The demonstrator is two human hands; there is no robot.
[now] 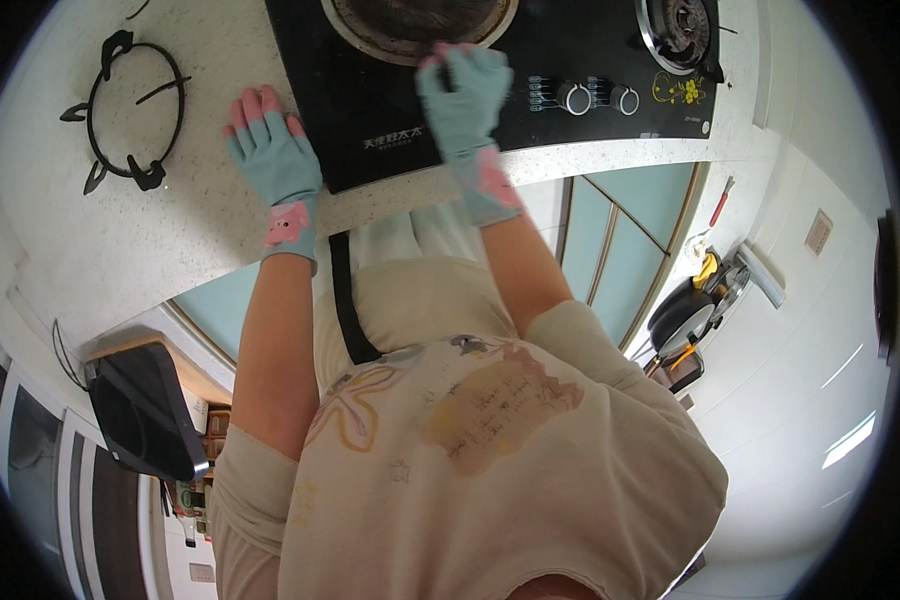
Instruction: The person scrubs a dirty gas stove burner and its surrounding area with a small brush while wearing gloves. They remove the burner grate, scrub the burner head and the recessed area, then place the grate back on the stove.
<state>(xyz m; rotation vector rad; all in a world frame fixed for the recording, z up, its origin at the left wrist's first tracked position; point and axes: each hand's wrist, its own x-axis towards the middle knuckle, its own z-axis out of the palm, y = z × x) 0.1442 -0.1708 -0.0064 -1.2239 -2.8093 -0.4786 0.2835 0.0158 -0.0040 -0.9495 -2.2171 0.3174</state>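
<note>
Both my hands wear light blue rubber gloves with pink fingertips. My left hand (274, 150) lies flat on the speckled countertop (217, 217), fingers spread, beside the left edge of the black gas cooktop (345, 112). At the front rim of the cooktop's large round burner plate (420, 30), which looks brown and stained, my right hand (465, 94) is bent with its fingers curled. It is slightly blurred; something dark shows between its fingers, and I cannot tell whether it is an object. Left of my left hand, a black pan support ring (180, 112) rests on the countertop.
Two control knobs (574, 98) sit right of my right hand, with a second burner (679, 34) beyond. A red-handled tool (720, 206) and pans (679, 319) are at the right. A black flat appliance (146, 412) stands at lower left. Blue cabinet doors (622, 240) lie below the counter.
</note>
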